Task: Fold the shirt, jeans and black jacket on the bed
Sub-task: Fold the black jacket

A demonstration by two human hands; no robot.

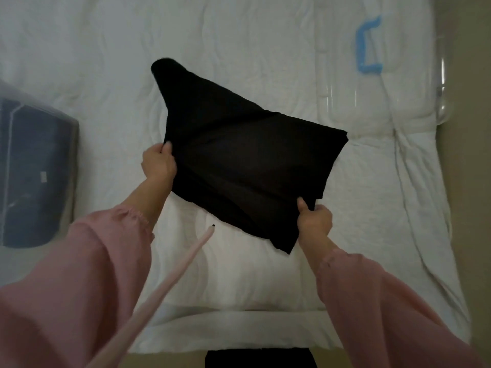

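Black jacket (239, 160), partly folded, held above middle of bed (239, 288); contact between far tip and cover cannot be told.

Left hand (159, 163): fingers clenched on jacket's left edge. Right hand (314, 219): thumb on top, fingers curled beneath, grasping near corner.

Clear bin (75, 144) on bed at left, well apart, dark blue folded garment (32, 176) inside. Clear lid with blue handle (368, 43) at far right.

Pink cord (172, 282) hangs across view between pink sleeves (79, 274), tip just short of jacket's lower edge.
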